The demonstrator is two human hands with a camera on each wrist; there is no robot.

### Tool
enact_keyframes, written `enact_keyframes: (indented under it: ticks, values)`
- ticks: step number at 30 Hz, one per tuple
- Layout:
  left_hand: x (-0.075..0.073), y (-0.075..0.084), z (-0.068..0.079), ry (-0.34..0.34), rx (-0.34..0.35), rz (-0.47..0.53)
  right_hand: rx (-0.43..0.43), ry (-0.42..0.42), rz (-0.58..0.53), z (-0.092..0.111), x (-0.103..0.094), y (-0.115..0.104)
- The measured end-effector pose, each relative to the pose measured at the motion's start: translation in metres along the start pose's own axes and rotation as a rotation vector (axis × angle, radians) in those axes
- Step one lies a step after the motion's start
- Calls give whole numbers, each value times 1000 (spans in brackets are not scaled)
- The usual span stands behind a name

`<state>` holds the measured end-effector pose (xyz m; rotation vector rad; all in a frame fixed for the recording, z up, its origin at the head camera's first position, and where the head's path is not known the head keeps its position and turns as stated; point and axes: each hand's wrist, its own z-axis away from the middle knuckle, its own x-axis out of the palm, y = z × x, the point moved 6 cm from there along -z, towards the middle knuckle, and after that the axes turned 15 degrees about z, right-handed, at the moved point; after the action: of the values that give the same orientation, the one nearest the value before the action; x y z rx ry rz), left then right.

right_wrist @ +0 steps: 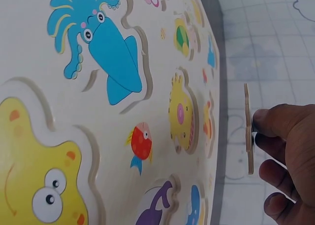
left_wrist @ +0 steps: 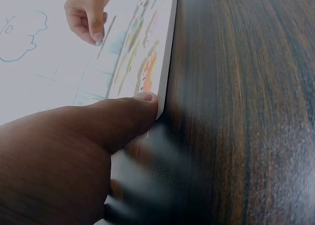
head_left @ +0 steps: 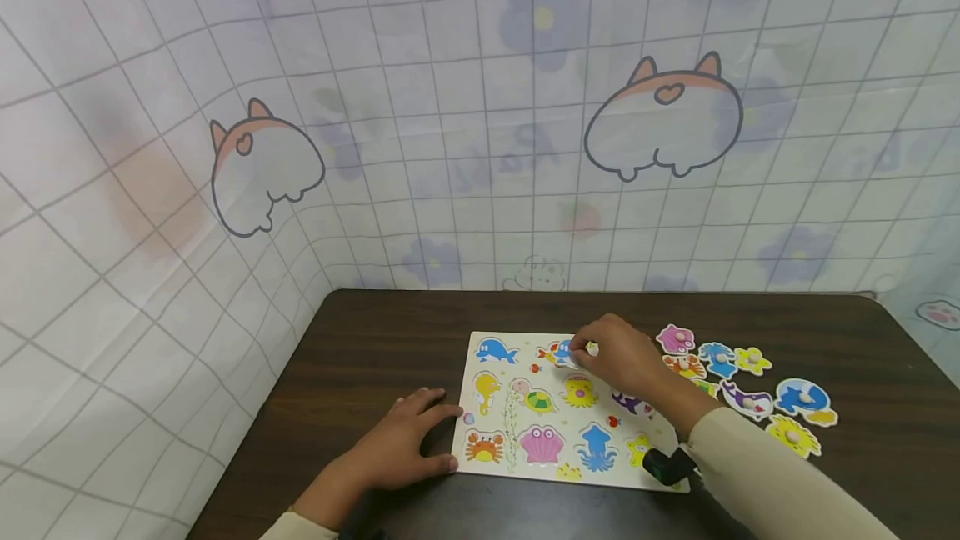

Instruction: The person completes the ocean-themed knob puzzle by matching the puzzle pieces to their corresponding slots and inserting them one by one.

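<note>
A pale puzzle board printed with sea animals lies on the dark table. My right hand is over its far edge and pinches a thin puzzle piece by its back. The right wrist view shows that piece edge-on, raised off the board, so its picture is hidden there. Below those fingers in the head view is a blue and orange fish. My left hand rests at the board's left edge with fingers spread, and its thumb presses the near left corner.
Right of the board lie several loose knobbed pieces, among them a pink fish, a blue whale, a purple whale and a yellow pufferfish. A patterned grid cloth hangs behind the table.
</note>
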<state>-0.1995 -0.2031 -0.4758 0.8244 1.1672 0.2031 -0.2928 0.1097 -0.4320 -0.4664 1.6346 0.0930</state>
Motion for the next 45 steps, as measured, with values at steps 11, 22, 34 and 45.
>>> enact_keyframes:
  ticks: [11, 22, 34, 45]
  values:
    - [0, -1, 2, 7, 9, 14, -40, 23, -2, -10, 4, -14]
    - [1, -4, 1, 4, -4, 16, -48, 7, -12, -20, 12, -27]
    - [2, -6, 1, 6, -14, 11, -83, 40, -7, -27, 17, -41]
    - [0, -3, 1, -2, -33, 13, -68, 18, -13, -34, 20, -48]
